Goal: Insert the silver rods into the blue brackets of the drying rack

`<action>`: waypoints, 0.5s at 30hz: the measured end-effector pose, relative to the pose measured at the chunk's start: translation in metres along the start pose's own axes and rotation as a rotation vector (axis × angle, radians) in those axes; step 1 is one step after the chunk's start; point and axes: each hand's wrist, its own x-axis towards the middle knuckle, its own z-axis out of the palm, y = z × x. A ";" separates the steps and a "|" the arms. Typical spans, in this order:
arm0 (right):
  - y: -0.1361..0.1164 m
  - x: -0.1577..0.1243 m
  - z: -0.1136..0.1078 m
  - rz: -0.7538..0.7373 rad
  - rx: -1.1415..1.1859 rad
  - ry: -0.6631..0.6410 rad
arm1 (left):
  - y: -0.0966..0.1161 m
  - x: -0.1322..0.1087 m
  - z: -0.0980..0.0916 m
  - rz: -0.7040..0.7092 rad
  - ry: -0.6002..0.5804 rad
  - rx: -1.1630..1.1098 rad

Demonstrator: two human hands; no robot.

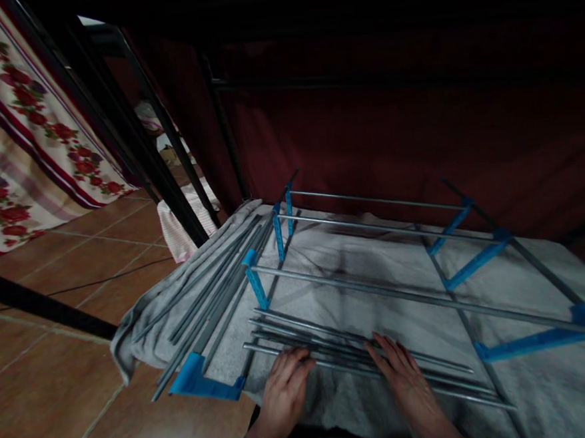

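Several thin grey metal rods [465, 394] lie side by side on the near part of a grey blanket. My left hand [286, 391] rests on them towards their left end, its fingers laid over the nearest rods. Further right, my right hand [407, 383] lies across the same rods with its thumb and fingers apart. Just beyond stands a partly built frame: long metal tubes [378, 292] run between blue plastic brackets at the left [257, 285] and right [536, 343]. At the near left corner a blue bracket [198, 380] has no tube across it.
More grey rods [217, 287] lie in a bundle on the blanket [148, 339] at the left. A black metal post [152, 155] rises beside it. Dark red cloth [367, 134] hangs behind. A flowered curtain [30, 124] hangs over the tiled floor [77, 374].
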 end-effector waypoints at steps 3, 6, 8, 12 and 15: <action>0.018 0.011 -0.011 0.046 0.028 -0.041 | -0.004 0.014 -0.002 -0.093 0.025 0.047; 0.035 0.031 -0.014 0.082 0.069 -0.123 | -0.012 0.033 0.001 -0.118 -0.019 0.144; 0.042 0.043 -0.012 0.049 0.124 -0.171 | -0.020 0.045 0.008 -0.125 -0.085 0.235; 0.044 0.057 -0.006 0.000 0.228 -0.171 | -0.032 0.060 0.030 -0.098 -0.240 0.368; 0.038 0.066 -0.004 -0.010 0.278 -0.184 | -0.034 0.066 0.044 -0.073 -0.302 0.353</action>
